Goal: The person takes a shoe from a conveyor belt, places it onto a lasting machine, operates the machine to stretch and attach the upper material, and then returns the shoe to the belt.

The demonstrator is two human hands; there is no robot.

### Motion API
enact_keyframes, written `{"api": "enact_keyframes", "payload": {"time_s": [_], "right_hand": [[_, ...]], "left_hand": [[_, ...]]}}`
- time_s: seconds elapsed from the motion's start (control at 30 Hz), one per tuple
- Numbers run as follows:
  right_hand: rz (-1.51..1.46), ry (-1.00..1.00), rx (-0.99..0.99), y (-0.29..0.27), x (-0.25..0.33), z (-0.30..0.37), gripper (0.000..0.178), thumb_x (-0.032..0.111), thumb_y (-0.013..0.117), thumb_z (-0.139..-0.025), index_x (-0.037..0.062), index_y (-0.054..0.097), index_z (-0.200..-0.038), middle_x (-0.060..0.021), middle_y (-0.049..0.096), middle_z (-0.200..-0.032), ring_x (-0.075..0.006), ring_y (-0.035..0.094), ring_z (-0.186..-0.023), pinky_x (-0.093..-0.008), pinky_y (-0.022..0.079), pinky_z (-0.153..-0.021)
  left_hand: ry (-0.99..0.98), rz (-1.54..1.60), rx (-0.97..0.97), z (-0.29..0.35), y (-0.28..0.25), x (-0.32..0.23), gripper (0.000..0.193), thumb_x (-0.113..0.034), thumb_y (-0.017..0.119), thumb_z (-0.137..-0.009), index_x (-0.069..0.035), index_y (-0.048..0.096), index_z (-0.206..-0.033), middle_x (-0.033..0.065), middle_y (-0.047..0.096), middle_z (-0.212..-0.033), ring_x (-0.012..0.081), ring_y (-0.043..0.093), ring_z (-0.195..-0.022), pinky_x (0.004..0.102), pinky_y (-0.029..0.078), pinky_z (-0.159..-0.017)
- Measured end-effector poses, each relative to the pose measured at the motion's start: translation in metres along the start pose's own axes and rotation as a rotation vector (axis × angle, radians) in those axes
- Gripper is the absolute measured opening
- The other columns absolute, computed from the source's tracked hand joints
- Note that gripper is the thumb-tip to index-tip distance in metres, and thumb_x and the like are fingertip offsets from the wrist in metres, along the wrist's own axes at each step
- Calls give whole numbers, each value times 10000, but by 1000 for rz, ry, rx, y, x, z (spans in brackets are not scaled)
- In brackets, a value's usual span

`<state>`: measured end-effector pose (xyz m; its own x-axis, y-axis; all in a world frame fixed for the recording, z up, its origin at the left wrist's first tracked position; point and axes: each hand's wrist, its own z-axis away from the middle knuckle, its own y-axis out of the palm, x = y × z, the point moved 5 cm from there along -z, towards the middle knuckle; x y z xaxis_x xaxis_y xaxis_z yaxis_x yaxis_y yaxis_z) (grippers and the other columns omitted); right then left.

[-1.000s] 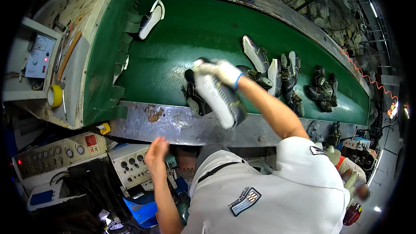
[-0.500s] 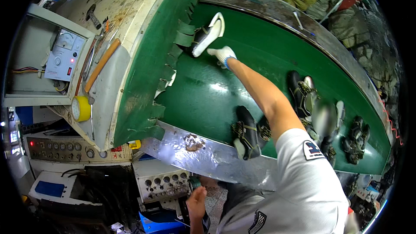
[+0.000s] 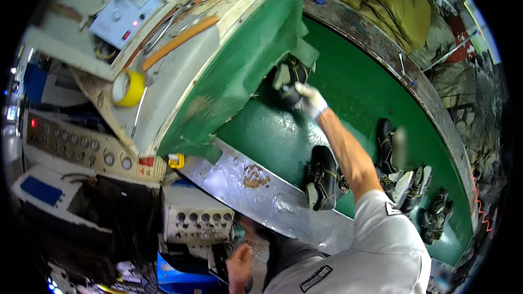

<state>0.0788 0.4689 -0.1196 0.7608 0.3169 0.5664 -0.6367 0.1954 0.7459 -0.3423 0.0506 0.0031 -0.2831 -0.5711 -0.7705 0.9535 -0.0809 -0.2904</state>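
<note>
My right hand (image 3: 311, 100), in a white glove, reaches across the green conveyor belt (image 3: 348, 87) and grips a dark shoe (image 3: 289, 76) by its near end. That shoe has a pale grey patch and lies beside the torn green flap curtain (image 3: 250, 54). My left hand (image 3: 238, 265) is bare and low at the left, its fingers curled with nothing visible in them. Below my right forearm another black shoe (image 3: 322, 177) with tan laces rests at the belt's near edge, with a second one partly hidden by the arm.
Several more shoes (image 3: 403, 185) stand farther right on the belt. A worn metal ledge (image 3: 272, 198) borders its near side. On the housing lie an orange-handled tool (image 3: 180, 43) and a yellow tape roll (image 3: 128, 88). A control box with knobs (image 3: 199, 215) stands near my left hand.
My right hand has gone from beside a white-soled shoe to gripping a dark shoe near the flaps; the white sole no longer shows. The view has shifted and turned. My left hand stays low.
</note>
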Motion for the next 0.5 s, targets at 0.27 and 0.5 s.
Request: {"api": "enact_keyframes", "payload": {"time_s": [0.27,0.5], "right_hand": [[-633,419,210,184,-189,253,679,411,709,-893,16,486,-1399,-187,590,-1336,-343,609,-1169,-504,500,-1028],[0,607,384,317,-314,343,466,315,624,-975,-11,573,-1305,-147,675,-1201,-246,674,-1054,-396,564,-921]], "left_hand": [[77,327,-206,-25,-106,-92,409,-182,668,-984,13,587,-1334,94,699,-1199,178,673,-1080,307,509,-963],[146,408,-412,34,-241,-89,251,-226,726,-930,15,695,-993,0,652,-796,75,566,-705,240,454,-661]]}}
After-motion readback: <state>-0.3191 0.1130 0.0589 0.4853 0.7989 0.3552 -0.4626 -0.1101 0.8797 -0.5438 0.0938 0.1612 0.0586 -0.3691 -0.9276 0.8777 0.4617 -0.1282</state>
